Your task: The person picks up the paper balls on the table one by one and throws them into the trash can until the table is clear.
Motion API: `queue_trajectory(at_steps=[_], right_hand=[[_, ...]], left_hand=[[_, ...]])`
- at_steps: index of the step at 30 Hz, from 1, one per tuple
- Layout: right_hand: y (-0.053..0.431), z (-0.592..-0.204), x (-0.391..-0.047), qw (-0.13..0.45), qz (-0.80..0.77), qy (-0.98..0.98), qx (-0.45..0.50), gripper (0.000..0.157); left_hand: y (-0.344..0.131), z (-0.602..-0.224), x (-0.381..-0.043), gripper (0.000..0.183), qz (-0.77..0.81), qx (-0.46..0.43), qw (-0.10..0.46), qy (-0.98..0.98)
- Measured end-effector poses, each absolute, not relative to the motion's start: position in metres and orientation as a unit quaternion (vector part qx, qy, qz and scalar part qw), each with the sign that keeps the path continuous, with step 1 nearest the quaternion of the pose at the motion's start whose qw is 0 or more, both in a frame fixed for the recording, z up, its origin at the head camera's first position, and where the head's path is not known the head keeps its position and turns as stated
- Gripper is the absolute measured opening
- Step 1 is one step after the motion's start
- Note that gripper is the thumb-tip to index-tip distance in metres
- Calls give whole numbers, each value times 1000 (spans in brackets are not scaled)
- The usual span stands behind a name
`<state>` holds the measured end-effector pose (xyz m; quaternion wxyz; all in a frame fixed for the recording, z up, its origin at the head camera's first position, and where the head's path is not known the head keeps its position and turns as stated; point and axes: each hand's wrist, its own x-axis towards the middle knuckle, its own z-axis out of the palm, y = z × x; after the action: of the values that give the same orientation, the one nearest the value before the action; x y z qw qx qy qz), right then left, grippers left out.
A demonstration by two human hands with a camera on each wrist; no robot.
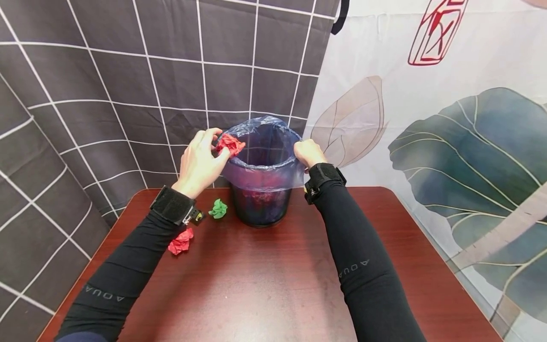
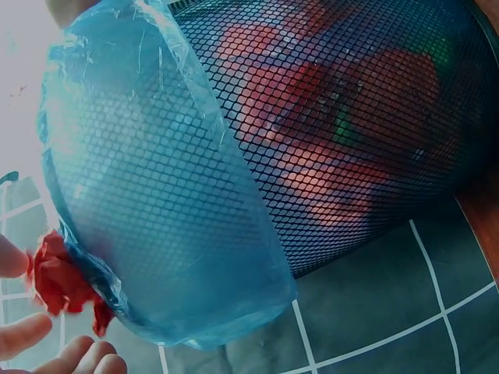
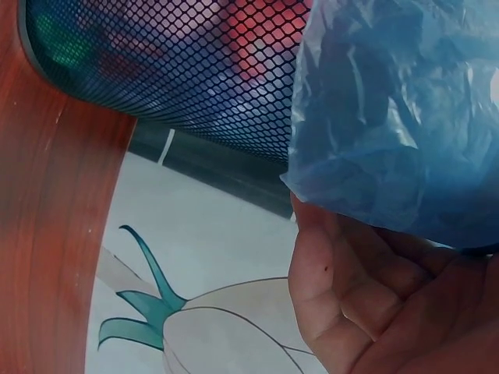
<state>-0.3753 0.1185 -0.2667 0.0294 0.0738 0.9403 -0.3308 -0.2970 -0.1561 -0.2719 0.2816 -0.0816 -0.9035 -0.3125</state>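
Observation:
A black mesh bin [image 1: 261, 209] stands upright at the far side of the table, lined with a translucent blue plastic bag [image 2: 164, 179] folded over its rim. Crumpled red and green paper shows through the mesh. At the left of the rim, my left hand [image 1: 200, 164] pinches a crumpled red paper ball [image 1: 231, 144] between thumb and fingers. On the opposite side, my right hand [image 1: 309, 153] grips the rim with curled fingers, partly hidden by the bag in the right wrist view. A green paper ball [image 1: 218, 209] and another red paper ball [image 1: 180, 241] lie left of the bin.
The reddish-brown wooden table [image 1: 256, 285] ends just behind the bin. A dark grid-patterned cloth [image 1: 171, 80] hangs behind and at the left. A white cloth with leaf prints [image 1: 461, 156] hangs at the right. My left forearm passes close beside the lower red ball.

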Motion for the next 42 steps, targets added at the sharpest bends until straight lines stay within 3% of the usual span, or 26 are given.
queue_trajectory(at_steps=[10, 19, 32, 42], right_hand=[[119, -269, -376, 30, -330, 941, 73, 56], [119, -264, -372, 27, -334, 940, 70, 55], [119, -265, -374, 20, -326, 942, 69, 54], [119, -267, -375, 19, -321, 944, 70, 54]], left_hand=[[-160, -278, -292, 43, -319, -81, 278, -902], [-182, -306, -277, 37, -293, -63, 261, -918], [-235, -373, -245, 45, -206, -53, 57, -975], [-250, -408, -235, 72, -181, -84, -77, -977]])
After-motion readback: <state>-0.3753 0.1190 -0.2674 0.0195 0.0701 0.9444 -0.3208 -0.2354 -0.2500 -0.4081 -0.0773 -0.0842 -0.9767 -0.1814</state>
